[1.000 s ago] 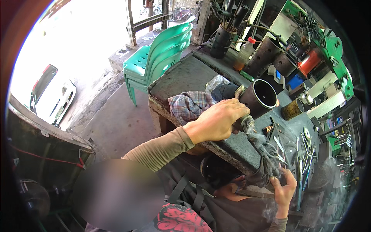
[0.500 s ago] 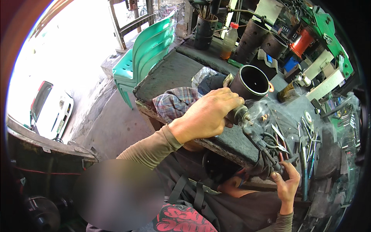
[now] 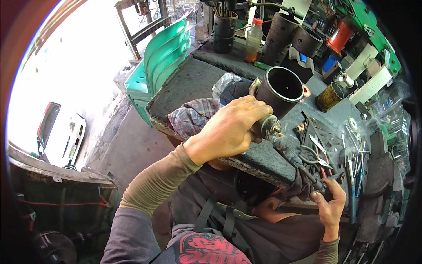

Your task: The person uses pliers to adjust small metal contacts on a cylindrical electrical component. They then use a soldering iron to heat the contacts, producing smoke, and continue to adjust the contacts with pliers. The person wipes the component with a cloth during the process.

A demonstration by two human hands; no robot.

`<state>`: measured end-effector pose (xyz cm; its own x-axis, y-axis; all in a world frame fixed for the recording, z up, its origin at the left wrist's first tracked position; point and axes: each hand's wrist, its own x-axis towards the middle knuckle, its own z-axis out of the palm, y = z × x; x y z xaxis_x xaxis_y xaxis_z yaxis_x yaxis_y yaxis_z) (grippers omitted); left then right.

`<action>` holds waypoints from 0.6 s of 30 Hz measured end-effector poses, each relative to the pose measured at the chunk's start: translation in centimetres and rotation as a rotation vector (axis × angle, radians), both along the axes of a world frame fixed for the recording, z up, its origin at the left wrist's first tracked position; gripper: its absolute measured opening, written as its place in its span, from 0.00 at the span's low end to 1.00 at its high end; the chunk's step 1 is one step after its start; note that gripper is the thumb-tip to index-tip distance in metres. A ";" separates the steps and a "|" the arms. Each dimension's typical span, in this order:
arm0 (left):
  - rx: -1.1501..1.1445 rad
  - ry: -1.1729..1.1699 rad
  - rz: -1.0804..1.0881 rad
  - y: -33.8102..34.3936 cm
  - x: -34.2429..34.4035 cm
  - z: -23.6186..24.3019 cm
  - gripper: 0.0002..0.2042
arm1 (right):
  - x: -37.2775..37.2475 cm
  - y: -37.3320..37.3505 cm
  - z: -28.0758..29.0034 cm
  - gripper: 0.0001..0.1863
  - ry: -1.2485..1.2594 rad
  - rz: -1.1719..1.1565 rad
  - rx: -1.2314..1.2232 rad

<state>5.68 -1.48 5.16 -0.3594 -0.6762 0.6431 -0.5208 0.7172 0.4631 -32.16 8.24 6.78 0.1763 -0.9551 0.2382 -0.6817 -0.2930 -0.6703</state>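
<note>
My left hand [image 3: 231,127] is closed around a small cylindrical metal part [image 3: 266,125] with a brassy tip pointing right, over the bench's near edge. My right hand [image 3: 330,207], lower right, grips the handle end of a dark rod-shaped tool [image 3: 304,171] that looks like a soldering iron. Its shaft runs up and left to just below the brassy tip; I cannot tell whether they touch. Thin smoke hangs around the tip. Dark cloth [image 3: 295,188] lies bunched beside the tool's handle. Behind my left hand stands a wide dark open cylinder [image 3: 278,99].
A plaid cloth [image 3: 193,115] lies left of my hand on the dark bench [image 3: 178,88]. Pliers [image 3: 323,162] and several hand tools spread to the right. Behind are a tin can [image 3: 329,97], a bottle [image 3: 253,42] and dark metal cylinders [image 3: 278,37]. Stacked green chairs [image 3: 162,61] stand left.
The smoke has thinned and the part's brassy tip shows more plainly. The whole view has shifted slightly. Both hands keep their holds.
</note>
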 end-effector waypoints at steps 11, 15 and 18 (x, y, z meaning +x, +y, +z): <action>-0.023 0.008 -0.003 0.2 0.0 0.2 0.31 | 0.0 -0.3 0.2 0.27 0.033 0.002 0.003; -0.012 0.007 -0.005 0.2 0.0 0.3 0.30 | 0.1 -0.4 -0.3 0.28 -0.019 0.003 -0.021; -0.019 0.009 -0.001 0.2 0.0 0.2 0.31 | -0.2 -0.4 0.0 0.28 -0.008 0.000 0.059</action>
<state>5.73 -1.28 5.35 -0.3542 -0.6633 0.6592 -0.5156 0.7266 0.4540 -32.32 7.85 6.77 0.1741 -0.9675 0.1832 -0.6763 -0.2527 -0.6920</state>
